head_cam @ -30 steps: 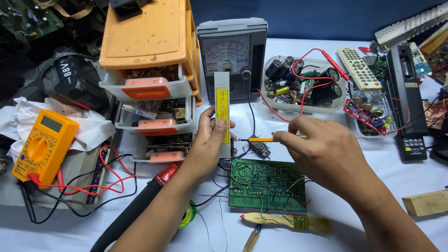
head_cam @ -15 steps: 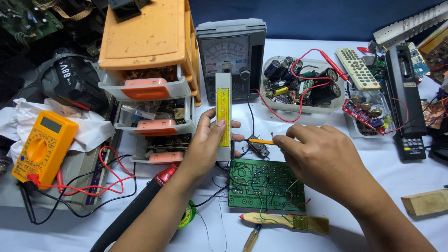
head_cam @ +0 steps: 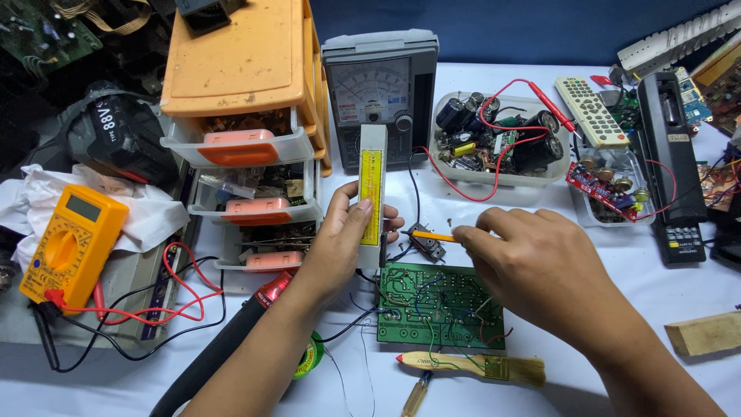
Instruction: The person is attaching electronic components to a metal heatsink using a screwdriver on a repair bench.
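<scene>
An electronics repair workshop is shown; a bench is crowded with a circuit board (head_cam: 440,305), multimeters (head_cam: 71,245), parts drawers (head_cam: 247,147) and salvaged capacitors (head_cam: 494,143).

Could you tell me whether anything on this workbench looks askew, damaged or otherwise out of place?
Nothing looks broken or spilled. The bench is just crowded: the red lead trails across the parts tray, and the brush lies against the circuit board. The left hand holds a yellow-faced bar upright; the right hand pinches a small yellow tool.

A long white tester (head_cam: 372,193) with a yellow strip is standing upright above the green board (head_cam: 440,305); a yellow-handled tool (head_cam: 434,237) is pointing left beside it.
</scene>
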